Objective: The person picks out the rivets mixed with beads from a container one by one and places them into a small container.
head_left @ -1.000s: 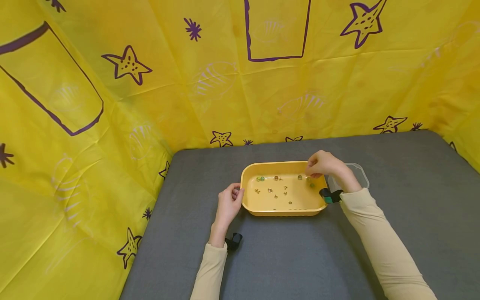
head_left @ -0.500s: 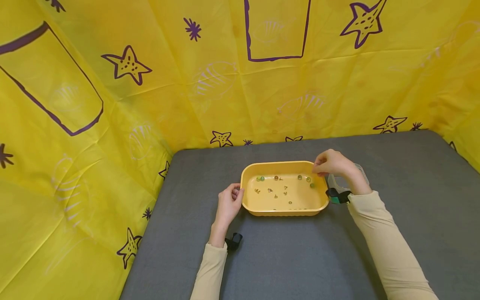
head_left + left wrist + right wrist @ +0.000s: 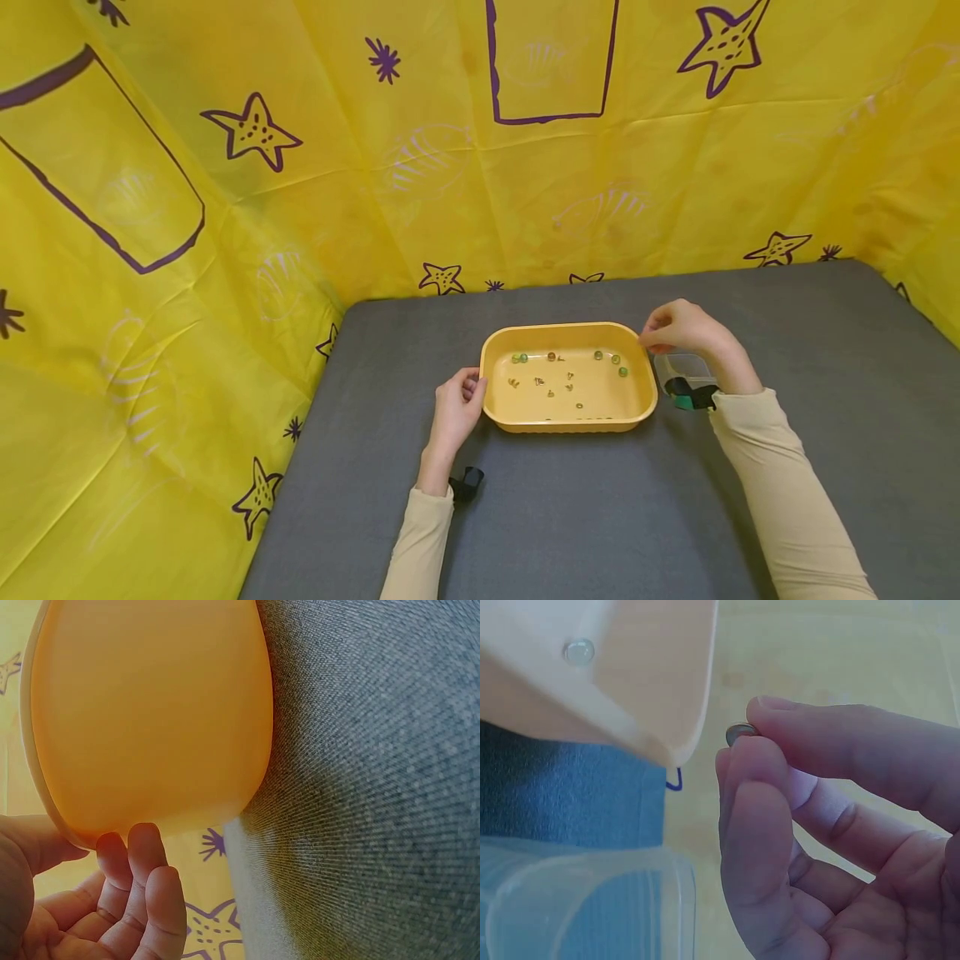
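My left hand [image 3: 455, 408] grips the left end of a yellow plastic tray [image 3: 517, 411], thumb at the rim and fingertips against the outer wall [image 3: 150, 712]. Just past the tray's right back corner is my right hand [image 3: 686, 325], pinching a small glass marble [image 3: 739, 733] between thumb and forefinger. Inside the tray lie several glass marbles [image 3: 597, 356], mostly green, along the back and right. Small brass-coloured pieces [image 3: 539, 382], too tiny to identify, are scattered over its floor.
A clear plastic container [image 3: 679, 889] stands against the tray's right side, partly hidden by my right wrist in the head view. Grey cloth [image 3: 570, 517] covers the table. A yellow patterned curtain [image 3: 450, 208] closes off the back and sides.
My right hand has moved right, from over the tray's back right corner to outside its rim, uncovering green marbles there. The left hand and tray stay in place.
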{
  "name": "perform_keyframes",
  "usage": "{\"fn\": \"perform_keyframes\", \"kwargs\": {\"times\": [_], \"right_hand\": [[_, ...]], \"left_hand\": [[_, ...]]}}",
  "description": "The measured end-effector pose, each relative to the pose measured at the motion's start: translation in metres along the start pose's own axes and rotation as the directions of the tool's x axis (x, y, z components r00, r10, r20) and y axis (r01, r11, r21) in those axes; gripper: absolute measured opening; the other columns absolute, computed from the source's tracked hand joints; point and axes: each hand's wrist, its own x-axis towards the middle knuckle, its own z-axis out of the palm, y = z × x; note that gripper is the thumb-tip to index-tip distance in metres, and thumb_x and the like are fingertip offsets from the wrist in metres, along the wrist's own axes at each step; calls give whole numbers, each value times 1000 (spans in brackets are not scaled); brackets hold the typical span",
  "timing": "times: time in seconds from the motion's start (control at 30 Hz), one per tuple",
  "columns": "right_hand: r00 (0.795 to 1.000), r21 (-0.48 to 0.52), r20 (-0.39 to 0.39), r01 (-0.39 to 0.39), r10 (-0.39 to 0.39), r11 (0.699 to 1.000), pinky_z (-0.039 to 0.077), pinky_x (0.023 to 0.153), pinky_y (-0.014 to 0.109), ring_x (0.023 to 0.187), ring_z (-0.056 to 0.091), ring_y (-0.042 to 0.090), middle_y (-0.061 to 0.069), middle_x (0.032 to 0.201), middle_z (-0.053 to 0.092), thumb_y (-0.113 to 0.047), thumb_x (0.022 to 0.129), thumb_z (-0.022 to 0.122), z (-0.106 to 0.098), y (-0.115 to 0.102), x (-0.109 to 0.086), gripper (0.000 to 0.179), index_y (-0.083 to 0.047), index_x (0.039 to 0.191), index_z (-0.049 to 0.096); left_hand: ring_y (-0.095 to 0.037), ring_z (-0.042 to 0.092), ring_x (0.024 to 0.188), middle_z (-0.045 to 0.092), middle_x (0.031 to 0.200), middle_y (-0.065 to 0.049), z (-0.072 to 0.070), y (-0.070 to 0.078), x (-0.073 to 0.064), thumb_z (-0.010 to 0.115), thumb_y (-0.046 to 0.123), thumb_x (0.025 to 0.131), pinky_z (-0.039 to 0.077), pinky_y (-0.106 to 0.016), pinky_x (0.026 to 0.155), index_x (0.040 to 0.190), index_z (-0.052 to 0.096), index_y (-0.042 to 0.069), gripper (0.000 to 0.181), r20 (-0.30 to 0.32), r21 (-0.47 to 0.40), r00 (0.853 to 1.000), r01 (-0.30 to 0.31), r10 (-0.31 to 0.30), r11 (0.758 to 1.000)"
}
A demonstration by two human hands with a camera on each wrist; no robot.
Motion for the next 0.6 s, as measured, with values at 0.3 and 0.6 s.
{"fn": "perform_keyframes", "kwargs": {"times": [0.3, 0.6], "right_hand": [[1000, -20, -25, 1, -1, 1000, 43, 62, 30, 66, 54, 18, 2, 65, 59, -16, 84, 65, -5, 11, -8, 20, 3, 83, 64], [998, -34, -54, 20, -21, 999, 43, 64, 30, 65, 53, 18, 2, 64, 57, -16, 84, 63, -10, 20, -17, 19, 3, 80, 63]], "left_hand": [[-14, 50, 58, 55, 68, -8, 0, 0, 0, 60, 5, 88, 43, -22, 53, 99, 64, -8, 18, -1, -3, 1000, 7, -7, 1000], [-15, 50, 59, 55, 69, -8, 0, 0, -1, 60, 6, 88, 43, -22, 53, 100, 64, -8, 18, 0, 0, 1000, 16, -16, 1000]]}}
